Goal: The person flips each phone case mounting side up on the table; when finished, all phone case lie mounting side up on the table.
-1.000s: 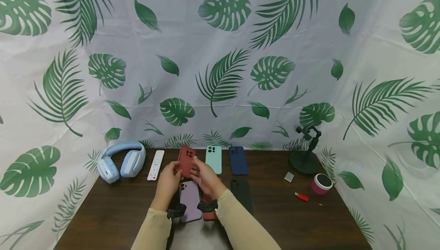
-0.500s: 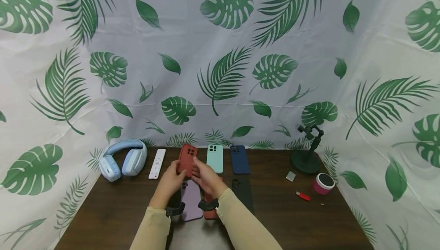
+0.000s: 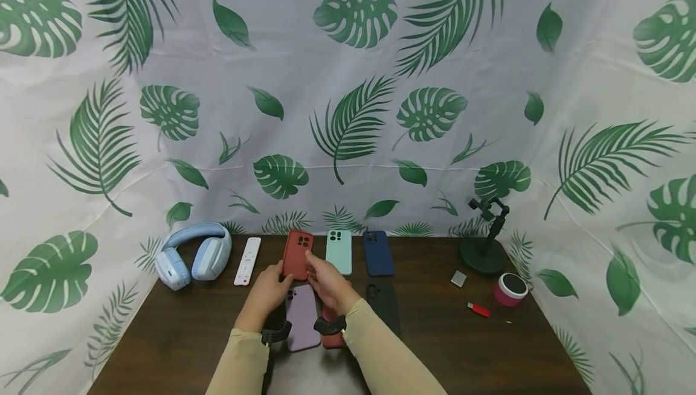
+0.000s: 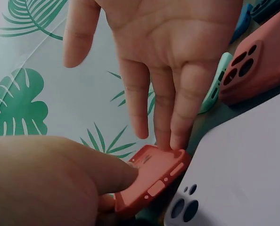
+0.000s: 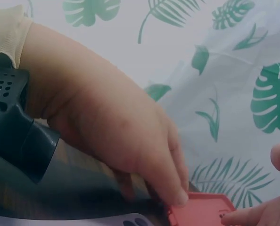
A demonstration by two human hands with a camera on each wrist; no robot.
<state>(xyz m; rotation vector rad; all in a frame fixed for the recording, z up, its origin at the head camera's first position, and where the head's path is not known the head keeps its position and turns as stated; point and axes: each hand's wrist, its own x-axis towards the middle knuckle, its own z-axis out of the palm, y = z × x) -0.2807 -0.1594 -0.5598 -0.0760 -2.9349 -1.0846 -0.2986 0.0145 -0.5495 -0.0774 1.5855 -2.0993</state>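
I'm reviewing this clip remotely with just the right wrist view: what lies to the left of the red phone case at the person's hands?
Observer: The head view shows a white remote to the left of the red case.
Reviewer: And to its right?
Observer: A mint-green case comes next.
Reviewer: Is another red one around?
Observer: Yes, a second red case, partly hidden by the right arm.

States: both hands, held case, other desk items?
Left hand: pinching held red case
Right hand: fingers extended, touching it
Held red case: tilted, empty
Purple case: flat
Second red case: flat, partly hidden
Black case: flat, partly hidden
Teal case: flat
Blue case: flat
Remote: flat, buttons up
Headphones: unworn
USB stick: uncapped
Black stand: upright
Pink tub: upright
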